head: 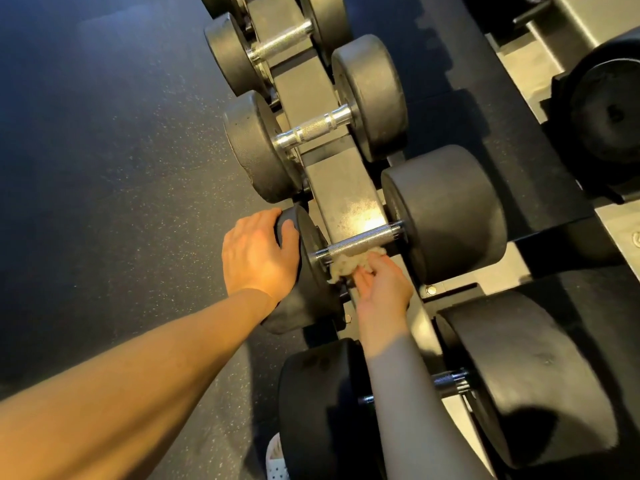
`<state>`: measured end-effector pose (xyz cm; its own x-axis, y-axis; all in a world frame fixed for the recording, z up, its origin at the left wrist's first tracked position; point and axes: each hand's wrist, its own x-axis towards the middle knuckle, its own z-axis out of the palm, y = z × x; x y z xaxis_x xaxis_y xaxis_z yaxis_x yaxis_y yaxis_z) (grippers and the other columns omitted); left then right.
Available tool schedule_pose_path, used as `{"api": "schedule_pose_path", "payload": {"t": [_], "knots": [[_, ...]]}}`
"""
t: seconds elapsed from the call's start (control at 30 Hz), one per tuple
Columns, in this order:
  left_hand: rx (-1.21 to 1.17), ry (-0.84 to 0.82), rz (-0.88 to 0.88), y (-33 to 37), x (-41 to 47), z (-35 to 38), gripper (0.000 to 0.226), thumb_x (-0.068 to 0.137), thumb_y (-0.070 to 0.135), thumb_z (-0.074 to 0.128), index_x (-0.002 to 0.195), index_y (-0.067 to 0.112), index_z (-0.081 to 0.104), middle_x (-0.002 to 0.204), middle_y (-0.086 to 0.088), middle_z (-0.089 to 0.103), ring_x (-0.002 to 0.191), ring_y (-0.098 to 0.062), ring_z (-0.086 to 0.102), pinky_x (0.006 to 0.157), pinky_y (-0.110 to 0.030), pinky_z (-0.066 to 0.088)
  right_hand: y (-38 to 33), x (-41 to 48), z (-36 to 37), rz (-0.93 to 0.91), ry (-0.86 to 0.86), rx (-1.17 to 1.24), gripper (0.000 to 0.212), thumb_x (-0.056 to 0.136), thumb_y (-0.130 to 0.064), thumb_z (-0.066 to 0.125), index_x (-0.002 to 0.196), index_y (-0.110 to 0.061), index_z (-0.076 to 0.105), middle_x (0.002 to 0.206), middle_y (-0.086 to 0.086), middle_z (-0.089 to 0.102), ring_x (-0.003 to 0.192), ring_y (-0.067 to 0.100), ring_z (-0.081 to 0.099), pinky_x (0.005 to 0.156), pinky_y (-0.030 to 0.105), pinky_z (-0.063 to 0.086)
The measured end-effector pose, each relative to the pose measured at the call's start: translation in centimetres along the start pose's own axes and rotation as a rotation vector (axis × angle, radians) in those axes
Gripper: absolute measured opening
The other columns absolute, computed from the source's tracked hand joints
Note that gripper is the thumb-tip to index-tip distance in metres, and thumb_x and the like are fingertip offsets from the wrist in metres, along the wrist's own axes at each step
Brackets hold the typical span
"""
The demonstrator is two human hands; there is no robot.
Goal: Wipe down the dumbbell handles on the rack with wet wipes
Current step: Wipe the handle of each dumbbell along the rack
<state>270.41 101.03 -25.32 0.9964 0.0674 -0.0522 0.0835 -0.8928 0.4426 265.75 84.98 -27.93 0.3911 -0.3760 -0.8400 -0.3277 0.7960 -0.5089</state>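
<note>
Steel handle (360, 240) mid-wipe, lying between both hands.
Under it the right hand (381, 287) pinches the wipe (348, 266); the left hand (258, 254) clasps the weight end (311, 271). Farther handles (313, 128) look untouched or done, I cannot tell.

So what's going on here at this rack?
A person is wiping one dumbbell on the rack. The left hand grips the weight head at its left end. The right hand holds a crumpled wet wipe against the near side of the knurled handle. The other dumbbells in the row sit in their cradles with no hand on them.
</note>
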Motion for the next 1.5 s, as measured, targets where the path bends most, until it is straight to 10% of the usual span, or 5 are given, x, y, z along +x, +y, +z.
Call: {"api": "schedule_pose_path", "payload": {"t": [0.27, 0.77, 1.07, 1.33, 1.5], "knots": [[0.012, -0.008, 0.001, -0.4, 0.2, 0.3, 0.043, 0.103, 0.049, 0.029, 0.108, 0.028, 0.066, 0.095, 0.006, 0.069, 0.089, -0.02, 0.063, 0.082, -0.045, 0.054, 1.3, -1.0, 2.3, 0.143, -0.072, -0.152, 0.019, 0.097, 0.007, 0.05, 0.1, 0.002, 0.068, 0.082, 0.012, 0.068, 0.08, 0.022, 0.067, 0.065, 0.028, 0.054], [0.039, -0.019, 0.006, 0.1, -0.1, -0.2, 0.043, 0.104, 0.045, 0.033, 0.12, 0.023, 0.066, 0.107, 0.001, 0.07, 0.101, -0.023, 0.062, 0.091, -0.042, 0.05, 0.7, 0.0, 1.1, 0.09, -0.157, -0.371, 0.021, 0.094, 0.003, 0.062, 0.114, 0.001, 0.069, 0.102, 0.015, 0.071, 0.102, 0.029, 0.07, 0.09, 0.037, 0.06], [0.012, -0.01, -0.007, 0.1, -0.1, -0.2, 0.04, 0.104, 0.045, 0.035, 0.115, 0.024, 0.067, 0.103, 0.003, 0.071, 0.097, -0.021, 0.064, 0.09, -0.045, 0.053, -0.9, -0.9, 3.9, -1.287, -0.362, -1.745, 0.013, 0.094, -0.015, 0.066, 0.106, -0.016, 0.072, 0.1, -0.001, 0.065, 0.097, 0.016, 0.056, 0.09, 0.031, 0.046], [0.016, -0.014, -0.004, 0.3, -0.2, -0.5, 0.043, 0.103, 0.045, 0.034, 0.119, 0.023, 0.067, 0.11, 0.0, 0.072, 0.104, -0.022, 0.063, 0.094, -0.044, 0.051, -5.3, 1.6, 11.3, -0.2, -0.791, -2.312, 0.024, 0.102, -0.022, 0.045, 0.097, -0.008, 0.063, 0.103, 0.013, 0.063, 0.092, 0.028, 0.063, 0.091, 0.042, 0.051], [-0.005, -0.026, -0.008, 0.2, 0.0, -0.3, 0.048, 0.103, 0.047, 0.031, 0.122, 0.023, 0.067, 0.111, 0.001, 0.072, 0.105, -0.021, 0.064, 0.096, -0.047, 0.052, -6.7, 2.5, 10.6, -0.35, -0.607, -2.403, 0.023, 0.097, -0.016, 0.059, 0.115, -0.004, 0.065, 0.096, 0.007, 0.061, 0.092, 0.027, 0.06, 0.085, 0.041, 0.05]]}}
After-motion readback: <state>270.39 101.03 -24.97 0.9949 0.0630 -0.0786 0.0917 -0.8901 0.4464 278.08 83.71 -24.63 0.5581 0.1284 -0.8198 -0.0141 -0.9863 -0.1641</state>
